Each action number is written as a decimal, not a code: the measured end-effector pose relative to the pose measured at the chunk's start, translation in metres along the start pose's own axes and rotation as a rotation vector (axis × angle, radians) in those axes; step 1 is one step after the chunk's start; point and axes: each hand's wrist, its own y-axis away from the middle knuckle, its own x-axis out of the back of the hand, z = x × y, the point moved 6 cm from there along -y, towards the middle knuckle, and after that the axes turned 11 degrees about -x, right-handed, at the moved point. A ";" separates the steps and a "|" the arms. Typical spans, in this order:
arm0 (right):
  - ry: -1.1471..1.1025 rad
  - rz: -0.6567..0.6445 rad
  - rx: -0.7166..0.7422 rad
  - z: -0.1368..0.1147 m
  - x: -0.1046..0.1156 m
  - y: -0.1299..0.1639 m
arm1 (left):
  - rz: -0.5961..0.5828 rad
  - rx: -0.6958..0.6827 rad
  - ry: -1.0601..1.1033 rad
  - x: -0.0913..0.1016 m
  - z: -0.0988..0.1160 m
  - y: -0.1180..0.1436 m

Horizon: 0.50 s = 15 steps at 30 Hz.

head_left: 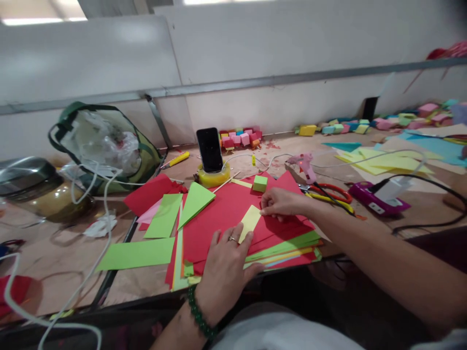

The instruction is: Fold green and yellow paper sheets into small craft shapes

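- Left hand (224, 265) lies flat, fingers spread, pinning the yellow strip (250, 222) onto red paper (226, 214).
- Right hand (280, 203) pinches the strip's far end.
- Green cube (260, 183) sits just behind.

Left hand (224, 265): plain thin ring, silvery, on one finger. Left wrist: bracelet (199, 315) of round dark green beads, single strand, sitting just below the hand. Left forearm bare, no sleeve in view. Right hand (282, 202): no ring or band visible. Right forearm bare along its whole visible length; a pale grey-white sleeve edge shows at the bottom right corner. Light grey cloth over the lap at bottom centre.
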 end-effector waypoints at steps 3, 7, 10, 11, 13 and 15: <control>0.010 0.014 -0.007 -0.001 0.000 0.002 | 0.017 0.023 0.005 -0.003 -0.001 0.006; 0.034 0.022 -0.033 -0.002 0.001 0.003 | 0.066 0.049 0.021 0.000 -0.001 0.017; 0.074 0.055 -0.035 -0.006 0.002 0.006 | 0.103 0.043 0.020 0.007 0.001 0.019; 0.092 0.077 -0.029 -0.008 0.003 0.007 | 0.099 0.031 0.017 0.009 0.002 0.017; 0.128 0.128 -0.004 -0.012 0.005 0.009 | 0.064 -0.006 0.003 0.011 0.005 0.008; 0.158 0.164 0.024 -0.014 0.007 0.010 | 0.018 -0.038 -0.048 0.012 0.007 -0.004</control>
